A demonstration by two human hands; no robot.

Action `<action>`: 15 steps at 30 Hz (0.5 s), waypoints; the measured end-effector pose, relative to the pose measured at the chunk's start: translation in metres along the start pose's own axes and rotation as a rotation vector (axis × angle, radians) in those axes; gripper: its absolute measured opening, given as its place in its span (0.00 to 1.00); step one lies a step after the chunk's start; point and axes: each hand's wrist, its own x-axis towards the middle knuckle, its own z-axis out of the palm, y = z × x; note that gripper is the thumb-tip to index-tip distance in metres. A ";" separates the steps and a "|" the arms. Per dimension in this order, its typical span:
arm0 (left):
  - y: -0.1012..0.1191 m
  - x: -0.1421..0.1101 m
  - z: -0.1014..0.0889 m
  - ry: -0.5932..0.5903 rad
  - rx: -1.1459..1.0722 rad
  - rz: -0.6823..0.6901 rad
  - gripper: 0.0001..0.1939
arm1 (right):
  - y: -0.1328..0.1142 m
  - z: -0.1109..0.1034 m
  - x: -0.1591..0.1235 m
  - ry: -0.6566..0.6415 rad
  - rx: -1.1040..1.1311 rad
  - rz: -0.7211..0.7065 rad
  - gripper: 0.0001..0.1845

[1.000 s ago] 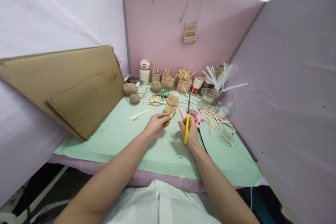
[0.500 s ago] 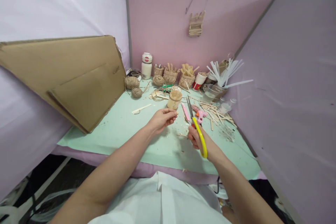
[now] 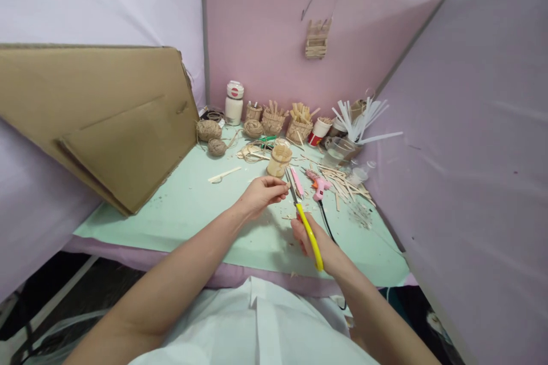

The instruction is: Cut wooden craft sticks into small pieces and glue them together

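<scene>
My left hand (image 3: 266, 193) pinches a small, pale wooden piece (image 3: 288, 185) beside the round, tan wooden cup (image 3: 279, 162); my right hand (image 3: 309, 234) grips slender metal scissors with smooth yellow handles (image 3: 310, 235).

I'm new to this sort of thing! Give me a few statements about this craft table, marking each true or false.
1. The right hand holds yellow-handled scissors. True.
2. The left hand is empty. False: it pinches a small pale piece.
3. The glue gun is blue. False: it is pink.
4. A little wooden rack hangs against the pink wall. True.
5. The cardboard lies flat. False: it stands tilted at the left.
</scene>
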 end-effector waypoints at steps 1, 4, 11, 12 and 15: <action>0.000 0.000 0.000 -0.002 0.017 0.005 0.13 | 0.001 0.000 0.000 -0.002 -0.006 -0.001 0.18; 0.000 0.000 0.000 0.003 0.047 0.000 0.12 | 0.001 -0.001 -0.002 -0.010 -0.018 0.005 0.18; 0.000 -0.001 0.000 0.014 0.050 -0.018 0.12 | -0.001 0.000 -0.004 -0.025 0.019 0.026 0.18; 0.000 -0.001 0.000 0.014 0.048 -0.026 0.12 | 0.000 0.000 -0.004 -0.018 0.020 0.029 0.18; 0.001 -0.002 0.001 0.010 0.028 -0.063 0.13 | 0.002 0.002 -0.004 0.016 0.022 0.030 0.19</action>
